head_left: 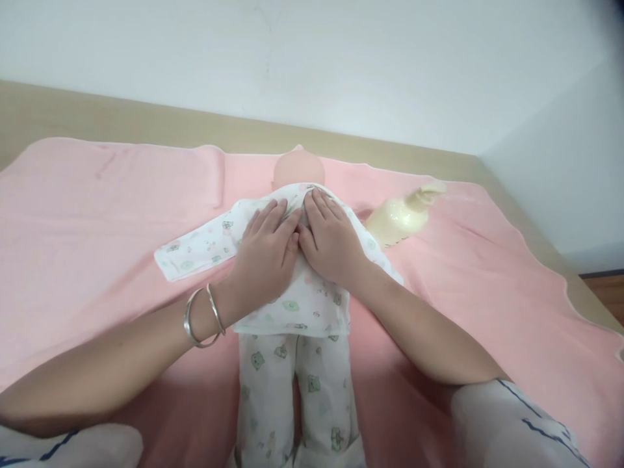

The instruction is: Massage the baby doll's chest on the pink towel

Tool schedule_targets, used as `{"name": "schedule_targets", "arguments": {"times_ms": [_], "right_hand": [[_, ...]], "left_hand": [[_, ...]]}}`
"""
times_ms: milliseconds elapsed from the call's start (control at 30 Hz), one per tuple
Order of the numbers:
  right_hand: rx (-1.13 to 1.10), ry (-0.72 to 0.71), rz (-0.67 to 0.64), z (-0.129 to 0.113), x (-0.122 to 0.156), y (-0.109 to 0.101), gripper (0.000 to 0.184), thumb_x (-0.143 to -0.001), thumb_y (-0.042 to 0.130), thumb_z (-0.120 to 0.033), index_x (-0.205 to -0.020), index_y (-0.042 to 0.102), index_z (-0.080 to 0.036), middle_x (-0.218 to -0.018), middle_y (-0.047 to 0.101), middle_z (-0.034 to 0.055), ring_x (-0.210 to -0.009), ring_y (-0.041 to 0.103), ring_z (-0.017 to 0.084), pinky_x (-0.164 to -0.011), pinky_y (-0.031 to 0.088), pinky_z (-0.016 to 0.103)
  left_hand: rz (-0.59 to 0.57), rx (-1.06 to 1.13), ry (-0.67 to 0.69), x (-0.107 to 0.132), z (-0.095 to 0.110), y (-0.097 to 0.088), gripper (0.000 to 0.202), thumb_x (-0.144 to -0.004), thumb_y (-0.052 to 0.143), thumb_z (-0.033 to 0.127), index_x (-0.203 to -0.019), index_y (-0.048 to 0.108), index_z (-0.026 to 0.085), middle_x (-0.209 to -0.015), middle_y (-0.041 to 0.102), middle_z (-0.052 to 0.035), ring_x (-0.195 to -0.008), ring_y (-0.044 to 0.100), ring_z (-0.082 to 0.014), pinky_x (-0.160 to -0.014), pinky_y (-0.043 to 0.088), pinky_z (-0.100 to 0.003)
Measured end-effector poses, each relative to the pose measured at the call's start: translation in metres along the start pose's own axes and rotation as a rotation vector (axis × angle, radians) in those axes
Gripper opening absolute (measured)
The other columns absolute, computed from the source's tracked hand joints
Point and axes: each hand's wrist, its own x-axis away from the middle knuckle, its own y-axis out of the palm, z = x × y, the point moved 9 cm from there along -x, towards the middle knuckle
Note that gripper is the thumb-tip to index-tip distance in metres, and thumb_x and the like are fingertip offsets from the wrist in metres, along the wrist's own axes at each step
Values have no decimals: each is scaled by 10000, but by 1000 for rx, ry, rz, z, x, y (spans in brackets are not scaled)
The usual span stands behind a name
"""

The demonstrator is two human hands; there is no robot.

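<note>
A baby doll (299, 169) lies stretched out on a pink blanket, its bald head at the far end. It wears a white printed top (312, 312) and matching trousers (319, 390). My left hand (270, 250) rests flat on the upper part of the top, fingers extended, two silver bangles (203, 317) at its wrist. Beside it my right hand (334, 240) lies flat on the same part, and the thumbs meet near the middle. Neither hand grips anything. One sleeve (197, 247) stretches out to the left; the right sleeve is partly hidden by my forearm.
The pink blanket (487, 292) covers most of the wooden table (146, 117). A pale yellow pump bottle (400, 218) lies on its side to the right of the doll. A white wall (312, 71) stands behind the table's far edge.
</note>
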Motion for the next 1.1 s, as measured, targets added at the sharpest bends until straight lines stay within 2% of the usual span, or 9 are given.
{"name": "schedule_targets", "arguments": {"times_ms": [233,433,600,767,933,1100], "right_hand": [[128,6,-33,-13,9,-6,604,-1032,309,-311,-1527,382,28,-1579,431,229,-1506,368,343,-1258,302,512],[290,-23,-14,-38,25,-14,544,-1040,333,-256,-1452,480,68,-1454,546,296,-1400,510,394,-1174,413,542],[276,-54,-13,-36,18,-13,517,-1016,346,-204,-1434,509,55,-1446,559,281,-1386,533,367,-1174,422,517],[200,-112,-9,-23,5,-11,558,-1015,327,-242,-1470,461,52,-1516,496,265,-1453,457,344,-1232,355,487],[156,-130,-34,-15,-1,-6,583,-1014,328,-263,-1489,423,62,-1557,443,266,-1489,401,349,-1259,315,482],[167,-114,-35,-18,2,-8,574,-1025,314,-263,-1493,420,50,-1547,453,272,-1483,412,346,-1240,341,508]], "left_hand": [[-132,33,-70,-13,-16,6,620,-990,243,260,-1566,322,45,-1656,307,-155,-1574,207,-291,-1310,172,-535],[-105,26,-84,-23,-29,7,629,-1005,273,367,-1532,372,39,-1635,331,-197,-1561,233,-339,-1288,180,-591],[-48,-31,-52,-17,-20,3,589,-1019,261,341,-1498,403,28,-1605,375,-220,-1537,295,-346,-1268,243,-598],[-2,-165,18,-7,-2,-2,558,-1011,254,275,-1441,472,-7,-1527,477,-248,-1487,397,-349,-1254,320,-556],[-45,-194,79,-1,11,-1,571,-990,255,228,-1411,492,-75,-1517,477,-274,-1486,398,-361,-1265,332,-531],[-95,-78,55,-7,7,-3,560,-959,260,196,-1429,496,3,-1532,494,-194,-1513,366,-298,-1276,321,-538]]}}
